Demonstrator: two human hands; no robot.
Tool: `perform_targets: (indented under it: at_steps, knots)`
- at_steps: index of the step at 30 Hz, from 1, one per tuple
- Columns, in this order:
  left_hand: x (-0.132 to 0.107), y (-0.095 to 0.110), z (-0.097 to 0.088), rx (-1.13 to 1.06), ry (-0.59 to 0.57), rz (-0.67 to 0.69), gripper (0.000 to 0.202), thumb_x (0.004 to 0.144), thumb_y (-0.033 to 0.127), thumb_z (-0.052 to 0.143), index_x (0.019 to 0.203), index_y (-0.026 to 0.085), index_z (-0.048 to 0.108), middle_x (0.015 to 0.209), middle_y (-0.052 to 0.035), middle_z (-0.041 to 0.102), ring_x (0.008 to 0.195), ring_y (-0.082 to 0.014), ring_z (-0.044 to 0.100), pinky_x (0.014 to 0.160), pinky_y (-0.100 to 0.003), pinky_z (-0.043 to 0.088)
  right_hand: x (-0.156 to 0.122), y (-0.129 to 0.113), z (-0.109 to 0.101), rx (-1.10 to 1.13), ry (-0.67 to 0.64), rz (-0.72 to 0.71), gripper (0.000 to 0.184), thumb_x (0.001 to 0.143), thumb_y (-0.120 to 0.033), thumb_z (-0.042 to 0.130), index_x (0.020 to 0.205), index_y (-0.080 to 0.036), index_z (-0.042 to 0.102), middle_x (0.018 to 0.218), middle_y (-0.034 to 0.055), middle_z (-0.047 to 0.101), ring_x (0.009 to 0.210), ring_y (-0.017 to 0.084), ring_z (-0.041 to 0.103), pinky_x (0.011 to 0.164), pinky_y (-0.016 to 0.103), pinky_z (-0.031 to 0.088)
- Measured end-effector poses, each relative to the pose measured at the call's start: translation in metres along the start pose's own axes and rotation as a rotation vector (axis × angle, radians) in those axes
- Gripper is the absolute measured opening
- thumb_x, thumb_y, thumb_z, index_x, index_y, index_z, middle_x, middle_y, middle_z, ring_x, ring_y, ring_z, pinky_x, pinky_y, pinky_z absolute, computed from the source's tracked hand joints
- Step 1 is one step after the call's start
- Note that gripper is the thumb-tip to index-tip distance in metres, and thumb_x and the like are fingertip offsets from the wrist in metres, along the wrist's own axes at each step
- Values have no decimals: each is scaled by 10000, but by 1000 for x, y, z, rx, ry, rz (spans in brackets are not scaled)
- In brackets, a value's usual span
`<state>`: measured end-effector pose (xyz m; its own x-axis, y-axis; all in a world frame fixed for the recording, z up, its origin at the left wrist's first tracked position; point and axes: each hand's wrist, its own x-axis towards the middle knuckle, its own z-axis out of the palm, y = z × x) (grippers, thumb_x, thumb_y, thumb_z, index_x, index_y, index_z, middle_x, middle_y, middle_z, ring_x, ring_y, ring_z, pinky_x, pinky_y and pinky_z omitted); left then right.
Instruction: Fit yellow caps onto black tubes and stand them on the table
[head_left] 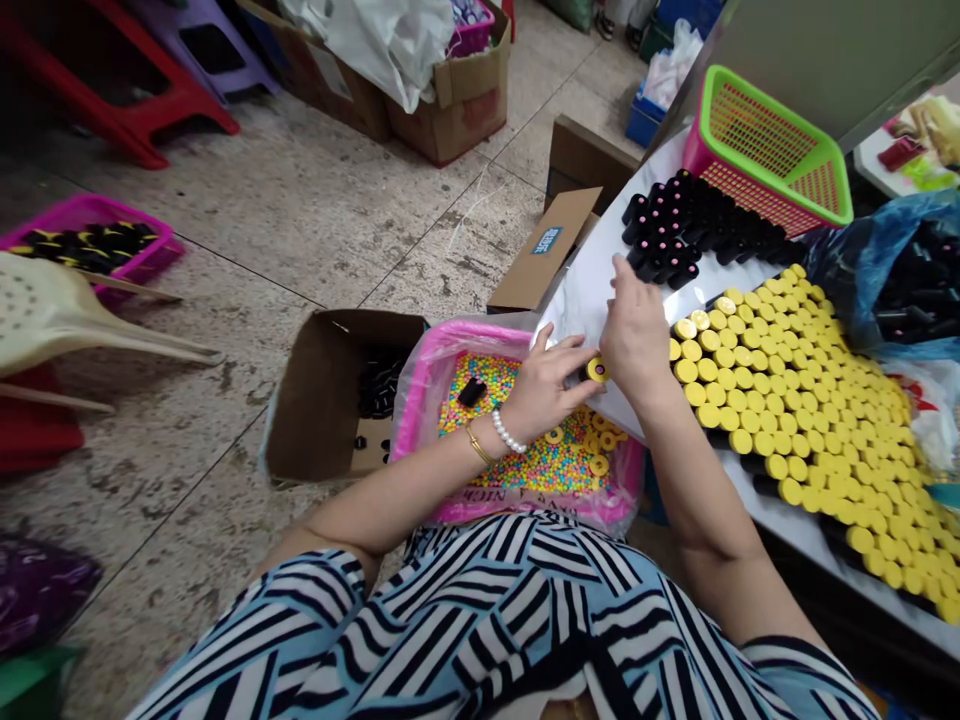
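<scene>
My left hand [544, 388] reaches over a pink tray [420, 400] of small multicoloured beads, and its fingertips pinch a small yellow ring-shaped piece [597, 369]. More of these yellow pieces lie on the beads, beside a black cylinder [472, 392]. My right hand [636, 338] rests with its fingers spread on a white plastic sheet [581, 300], holding nothing that I can see. To the right, many yellow-topped tubes [780, 400] stand packed in rows on the table. Beyond my right hand is a cluster of black tubes with pink-dotted tops [675, 232].
A green and pink plastic basket [765, 150] stands at the table's far end, beside a blue bag of black tubes [885, 270]. Left of the tray, a cardboard box [322, 395] holds black pieces. Stools, crates and boxes stand on the tiled floor.
</scene>
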<state>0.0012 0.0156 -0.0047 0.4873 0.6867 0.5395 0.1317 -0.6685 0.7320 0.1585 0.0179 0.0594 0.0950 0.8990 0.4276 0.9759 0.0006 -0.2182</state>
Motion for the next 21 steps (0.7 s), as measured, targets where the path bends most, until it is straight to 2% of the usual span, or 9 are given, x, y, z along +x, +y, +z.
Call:
perform_targets:
  at_steps: [2, 6, 10, 13, 15, 17, 19, 21]
  knots:
    - [-1, 1, 2, 13, 10, -6, 332, 891, 318, 714, 1188, 172, 694, 1133, -97, 771, 1255, -280, 647, 1248, -615, 243, 0, -2, 8, -84, -66, 26, 580, 979, -114, 318, 1554, -114, 396, 1144, 180, 672, 1079, 302, 560, 964, 501, 463]
    - [-2, 3, 7, 23, -24, -49, 284, 875, 235, 646, 1150, 183, 697, 1138, -88, 765, 1325, -263, 595, 1259, -577, 229, -1, -20, 4, -111, 68, 63, 563, 1015, -161, 333, 1573, -198, 403, 1135, 161, 621, 1151, 332, 521, 1022, 580, 384]
    - [-6, 1, 8, 42, -32, -34, 320, 863, 264, 648, 1163, 162, 689, 1134, -126, 758, 1319, -282, 595, 1229, -560, 290, -5, -28, -4, 32, 76, 82, 505, 1022, -184, 367, 1498, -236, 526, 1163, 160, 609, 1179, 329, 519, 1071, 586, 354]
    - [-7, -4, 0, 33, -33, 22, 335, 914, 287, 622, 1219, 156, 667, 1208, -146, 733, 1274, -271, 628, 1211, -544, 322, -37, -29, -11, 276, 118, 130, 484, 1014, -227, 408, 1485, -231, 520, 1172, 144, 624, 1149, 293, 568, 1056, 534, 427]
    - [-8, -7, -8, 6, -77, 64, 318, 947, 298, 601, 1230, 167, 664, 1206, -129, 736, 1273, -262, 627, 1227, -545, 291, -71, -31, -16, 492, 184, 277, 491, 1008, -297, 476, 1498, -260, 477, 1266, 133, 609, 1141, 265, 603, 1004, 486, 499]
    - [-8, -8, -15, -16, -135, 91, 298, 962, 301, 592, 1224, 182, 671, 1187, -106, 745, 1293, -260, 609, 1238, -557, 253, -104, -33, -22, 745, 236, 489, 480, 1005, -349, 508, 1479, -284, 478, 1342, 127, 590, 1137, 250, 640, 924, 450, 560]
    - [-9, -9, -20, -18, -173, 93, 277, 964, 291, 591, 1207, 196, 682, 1165, -88, 752, 1304, -260, 594, 1236, -565, 236, -124, -34, -27, 1022, 191, 679, 439, 993, -384, 543, 1415, -261, 537, 1344, 128, 616, 1161, 256, 661, 906, 454, 587]
    - [-8, -9, -21, -3, -192, 78, 266, 958, 278, 598, 1195, 197, 687, 1162, -81, 750, 1302, -259, 587, 1228, -566, 233, -126, -32, -30, 1258, 105, 818, 382, 960, -395, 607, 1294, -211, 634, 1267, 129, 678, 1148, 257, 682, 929, 459, 593]
